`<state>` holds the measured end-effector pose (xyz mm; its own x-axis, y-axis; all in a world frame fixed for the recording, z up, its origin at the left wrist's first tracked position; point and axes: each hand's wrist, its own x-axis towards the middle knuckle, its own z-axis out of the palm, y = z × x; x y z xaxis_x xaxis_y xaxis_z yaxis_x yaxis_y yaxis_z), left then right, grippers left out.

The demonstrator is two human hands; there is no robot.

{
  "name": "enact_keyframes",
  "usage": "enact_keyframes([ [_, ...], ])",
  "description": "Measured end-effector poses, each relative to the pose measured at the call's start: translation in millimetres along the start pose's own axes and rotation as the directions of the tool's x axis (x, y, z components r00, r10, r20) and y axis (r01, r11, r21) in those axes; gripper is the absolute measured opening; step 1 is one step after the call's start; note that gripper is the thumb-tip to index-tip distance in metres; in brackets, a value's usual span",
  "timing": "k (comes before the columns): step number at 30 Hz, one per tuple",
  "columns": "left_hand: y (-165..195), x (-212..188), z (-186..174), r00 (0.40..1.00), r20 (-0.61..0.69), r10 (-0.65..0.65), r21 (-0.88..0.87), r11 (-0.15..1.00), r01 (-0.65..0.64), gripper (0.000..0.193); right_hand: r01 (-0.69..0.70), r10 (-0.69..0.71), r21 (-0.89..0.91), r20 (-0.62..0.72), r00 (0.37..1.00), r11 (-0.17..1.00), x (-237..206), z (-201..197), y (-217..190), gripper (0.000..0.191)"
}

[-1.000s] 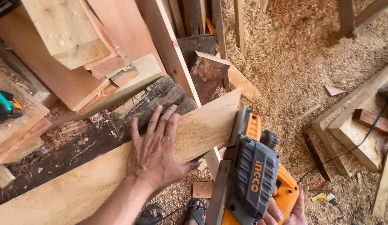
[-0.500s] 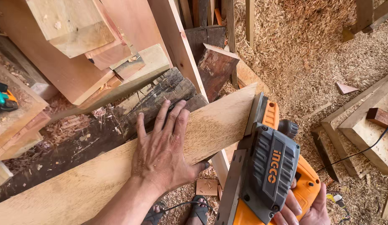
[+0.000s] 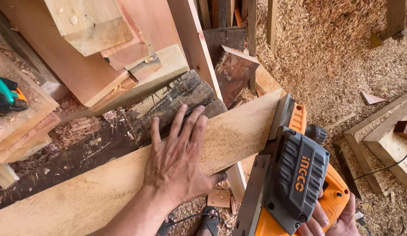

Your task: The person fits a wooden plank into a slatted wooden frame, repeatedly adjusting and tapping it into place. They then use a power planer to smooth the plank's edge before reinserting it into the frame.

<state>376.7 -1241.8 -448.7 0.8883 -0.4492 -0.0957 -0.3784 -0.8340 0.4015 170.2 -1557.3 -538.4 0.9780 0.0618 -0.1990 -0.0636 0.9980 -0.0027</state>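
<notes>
Across the frame's middle, pale plank pinned under my flat, open left hand; right hand closed on orange-grey electric planer at its right end — I'd hold the sole flat.

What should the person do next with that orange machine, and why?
Probably slide the planer forward onto the end of the plank. Its front sits right at the plank's end, the right hand grips its handle, and the left hand lies flat on the plank, holding it steady. The left hand should stay clear of its path.
</notes>
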Motion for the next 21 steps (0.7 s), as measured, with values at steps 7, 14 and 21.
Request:
enact_keyframes([
  [7,-0.2,2.4,-1.7,1.0,0.004,0.008,0.001,1.0,-0.008,0.138,-0.074,0.077,-0.05,0.058,0.995,0.996,11.6,-35.5,-39.1,0.066],
  [14,-6.3,1.3,7.9,1.0,-0.007,0.019,-0.007,1.0,-0.019,0.135,-0.074,0.074,-0.012,0.091,0.993,0.997,14.9,-36.8,-38.0,0.064],
  [21,-6.7,0.7,6.8,0.991,-0.11,0.081,-0.055,0.995,-0.088,0.133,-0.105,0.105,-0.053,0.01,0.994,0.993,27.5,-44.2,-59.4,0.066],
])
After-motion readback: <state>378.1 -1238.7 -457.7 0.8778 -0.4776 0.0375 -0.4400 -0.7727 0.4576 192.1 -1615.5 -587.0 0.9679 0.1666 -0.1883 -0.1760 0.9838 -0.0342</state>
